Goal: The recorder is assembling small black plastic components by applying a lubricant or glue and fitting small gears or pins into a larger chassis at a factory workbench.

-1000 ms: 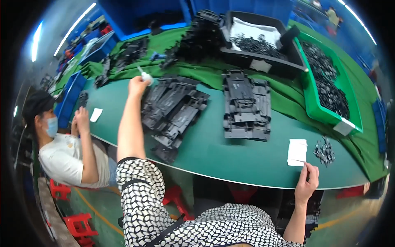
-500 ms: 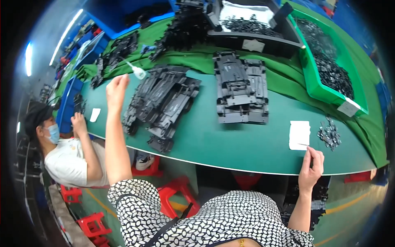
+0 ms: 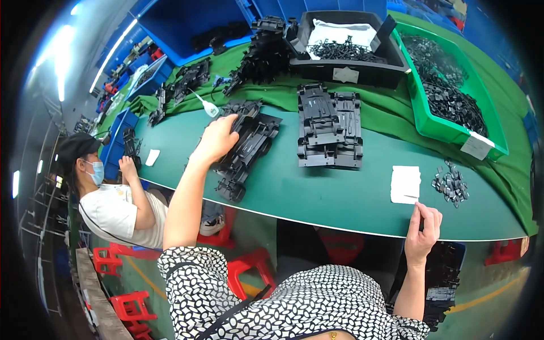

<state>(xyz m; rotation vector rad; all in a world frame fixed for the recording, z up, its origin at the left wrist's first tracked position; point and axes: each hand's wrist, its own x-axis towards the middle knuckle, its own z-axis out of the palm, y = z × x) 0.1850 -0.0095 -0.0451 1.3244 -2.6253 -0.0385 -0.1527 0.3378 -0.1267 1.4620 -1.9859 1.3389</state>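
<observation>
My left hand (image 3: 220,139) reaches over the left stack of black plastic car chassis (image 3: 249,148), its thumb apart from the forefinger and its fingertips at the upper pieces. Whether the fingers grip an edge is hidden. At the table's front right, my right hand (image 3: 424,228) pinches a thin pointed tool (image 3: 412,196), most of it covered by the fingers. Its tip lies over a white card (image 3: 405,180). Small black parts (image 3: 451,184) form a loose pile beside the card. A second stack of black chassis (image 3: 328,127) sits at mid-table.
A white dropper bottle (image 3: 210,109) touches the left stack's far side. Behind are a black bin (image 3: 348,73) and a green bin (image 3: 422,122), both holding small black parts. A masked co-worker (image 3: 110,198) sits at the left. Red stools (image 3: 249,272) stand below the table edge.
My left hand has come from the left, beside the bottle, onto the left chassis stack, and its thumb has spread. My right hand keeps its pinch near the card. The view has shifted slightly.
</observation>
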